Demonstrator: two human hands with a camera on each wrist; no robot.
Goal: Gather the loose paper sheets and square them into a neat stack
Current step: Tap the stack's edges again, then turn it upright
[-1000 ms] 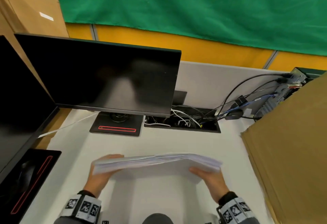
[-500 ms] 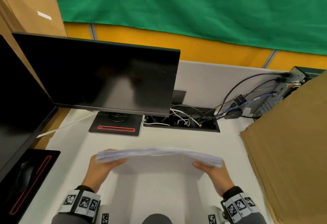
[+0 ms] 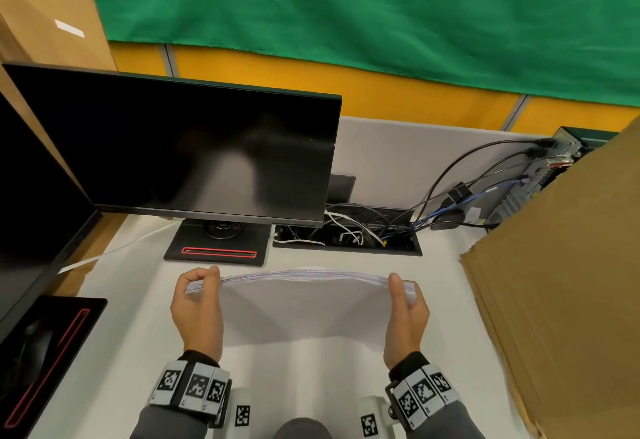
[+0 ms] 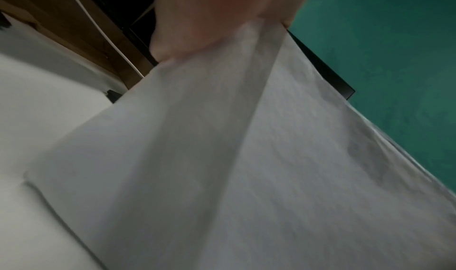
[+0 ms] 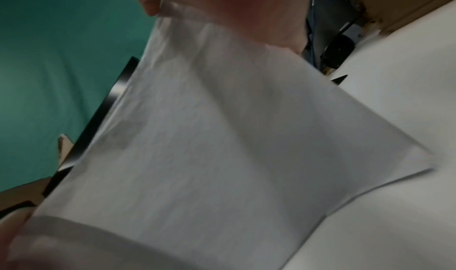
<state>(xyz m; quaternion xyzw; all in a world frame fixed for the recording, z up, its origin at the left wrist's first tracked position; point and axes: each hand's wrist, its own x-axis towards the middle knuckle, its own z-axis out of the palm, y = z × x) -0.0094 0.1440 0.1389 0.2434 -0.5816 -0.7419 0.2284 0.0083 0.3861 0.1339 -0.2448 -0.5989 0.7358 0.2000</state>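
Observation:
A stack of white paper sheets (image 3: 301, 303) stands on its long edge on the white desk (image 3: 114, 317), its top edge bowed slightly upward. My left hand (image 3: 199, 303) grips the stack's left end, thumb on the near face, fingers curled behind. My right hand (image 3: 405, 310) grips the right end the same way. In the left wrist view the paper (image 4: 246, 157) fills the frame below my hand (image 4: 217, 14). The right wrist view shows the sheets (image 5: 209, 147) hanging from my hand (image 5: 237, 6), their lower corner at the desk.
A black monitor (image 3: 187, 151) on a red-trimmed stand is behind the paper, with a second monitor (image 3: 31, 203) at the left. A cable tray (image 3: 349, 234) and loose cables lie at the back right. A large cardboard box (image 3: 568, 286) stands close on the right.
The stack has been tipped from a low, flat hold up onto its edge. Both hands have moved from under the ends to gripping them upright.

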